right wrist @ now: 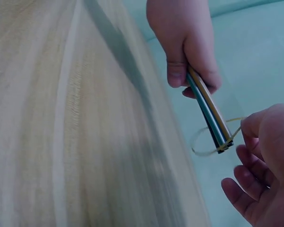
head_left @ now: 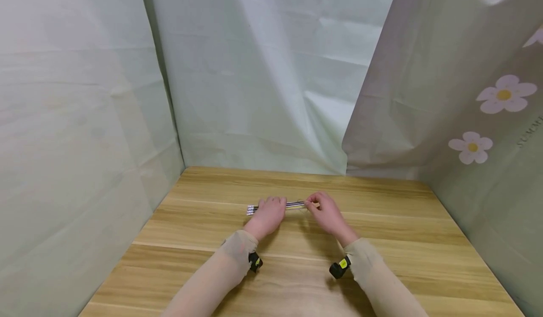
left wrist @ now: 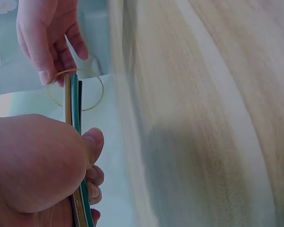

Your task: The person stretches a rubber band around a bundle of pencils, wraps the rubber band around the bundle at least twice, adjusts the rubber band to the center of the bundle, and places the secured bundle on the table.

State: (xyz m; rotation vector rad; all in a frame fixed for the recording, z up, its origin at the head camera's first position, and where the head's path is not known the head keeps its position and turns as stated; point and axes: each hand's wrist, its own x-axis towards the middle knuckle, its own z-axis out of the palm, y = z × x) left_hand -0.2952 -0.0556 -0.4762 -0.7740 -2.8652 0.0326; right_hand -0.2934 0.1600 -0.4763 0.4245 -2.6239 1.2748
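A bundle of several pencils (head_left: 295, 204) in dark, green and gold colours is held above the wooden table. My left hand (head_left: 270, 213) grips it around the middle, and pale eraser ends (head_left: 251, 209) stick out to the left. At the other end, a thin yellowish rubber band (right wrist: 194, 145) hangs in a wide, loose loop about the pencil tips. My right hand (head_left: 328, 213) pinches the edge of that loop between thumb and forefinger; its other fingers (right wrist: 248, 182) are loosely bent. The left wrist view shows the pencils (left wrist: 75, 104) passing through the slack band (left wrist: 102, 89).
A wood-grain table (head_left: 297, 279) spans the area below both hands. Pale cloth or sheet walls (head_left: 263, 95) enclose it at the back and sides, with white flowers (head_left: 471, 147) printed on the right one. Each wrist carries a small black camera (head_left: 339, 267).
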